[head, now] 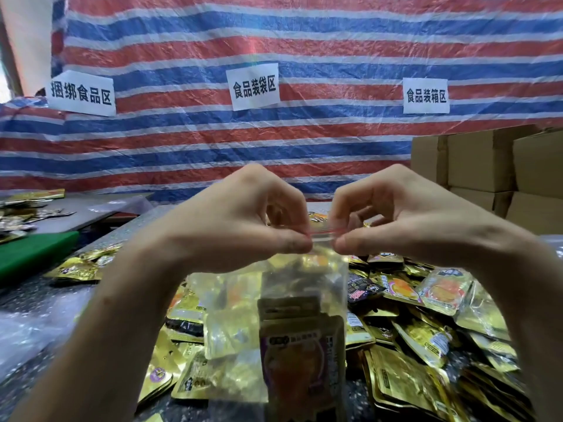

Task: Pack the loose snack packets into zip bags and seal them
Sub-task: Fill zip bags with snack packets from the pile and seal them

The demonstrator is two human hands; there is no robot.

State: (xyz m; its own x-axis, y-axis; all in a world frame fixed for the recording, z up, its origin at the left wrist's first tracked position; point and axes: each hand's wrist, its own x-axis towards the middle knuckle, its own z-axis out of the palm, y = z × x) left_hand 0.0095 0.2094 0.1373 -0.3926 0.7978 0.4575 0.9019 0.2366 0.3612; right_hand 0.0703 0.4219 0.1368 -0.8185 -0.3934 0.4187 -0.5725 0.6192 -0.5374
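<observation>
Item: zip bag (304,287), clear, w/ snack packets (301,354) inside. Hangs below both hands, held up off bench (39,290), prob. so contents settle clear of the seal.
Grip: left hand (243,226) & right hand (402,220) each pinch red zip strip (323,231), thumb to fingers, tips nearly meeting; looks like pressing it closed.
Stock: loose packets (426,324) heaped below right hand.

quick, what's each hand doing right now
Left hand: pinching the top strip of the zip bag.
Right hand: pinching the same strip beside it; snack packets hang inside the bag.
</observation>
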